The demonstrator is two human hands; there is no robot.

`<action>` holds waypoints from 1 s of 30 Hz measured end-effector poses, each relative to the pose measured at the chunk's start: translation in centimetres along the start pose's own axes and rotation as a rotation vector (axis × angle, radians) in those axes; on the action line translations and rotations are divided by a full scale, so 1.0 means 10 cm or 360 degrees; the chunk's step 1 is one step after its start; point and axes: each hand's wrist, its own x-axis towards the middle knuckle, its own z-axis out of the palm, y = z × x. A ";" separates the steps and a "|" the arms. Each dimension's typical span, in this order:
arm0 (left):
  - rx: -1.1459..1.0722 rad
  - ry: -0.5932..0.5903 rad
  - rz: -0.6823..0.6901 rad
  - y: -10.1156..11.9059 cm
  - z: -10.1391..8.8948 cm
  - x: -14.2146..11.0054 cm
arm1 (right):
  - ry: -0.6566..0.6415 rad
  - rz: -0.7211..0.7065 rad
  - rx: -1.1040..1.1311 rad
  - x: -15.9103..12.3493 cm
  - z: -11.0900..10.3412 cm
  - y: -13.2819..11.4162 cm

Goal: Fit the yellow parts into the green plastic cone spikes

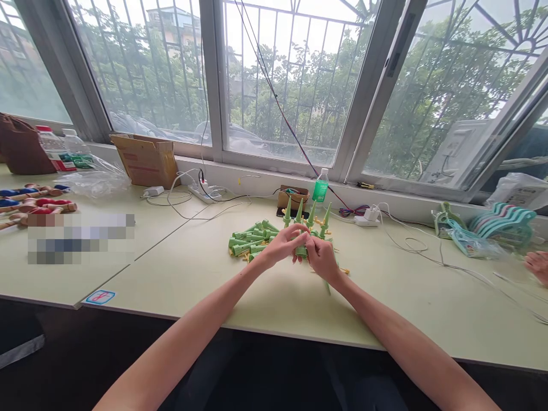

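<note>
Both my hands meet over the middle of the pale green table (192,285). My left hand (282,244) and my right hand (321,257) are closed together on one small green plastic piece (301,250). Just left of them lies a pile of green plastic tubes (250,238). Behind my hands several green cone-shaped spikes (311,216) stand upright in a row. Small yellow bits (345,270) lie scattered by my right wrist.
A green-labelled bottle (320,186) and a small brown box (292,196) stand by the window sill. A power strip (204,192) and cables trail across the table. A cardboard box (145,160) sits left, coloured hangers (500,220) right. Another person's hand (537,265) shows at the right edge.
</note>
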 end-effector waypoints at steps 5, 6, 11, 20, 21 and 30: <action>0.0035 -0.0005 0.0018 -0.07 -0.02 0.03 | 0.0038 0.0094 0.0095 0.02 0.02 0.07; 0.0065 -0.0004 0.0036 -0.08 -0.02 0.03 | 0.0051 0.0106 0.0108 0.02 0.03 0.09; 0.0241 0.0025 0.0142 -0.16 -0.04 0.06 | 0.0012 0.0133 0.0124 0.04 0.04 0.16; 0.0797 0.0177 0.0323 -0.18 -0.02 0.04 | -0.0122 0.0358 0.0396 0.05 0.06 0.17; 0.0865 0.0193 0.0349 -0.18 -0.02 0.03 | -0.0146 0.0388 0.0439 0.05 0.06 0.17; 0.1028 0.0290 0.0475 -0.22 0.00 0.02 | -0.0135 0.0435 0.0509 0.06 0.07 0.19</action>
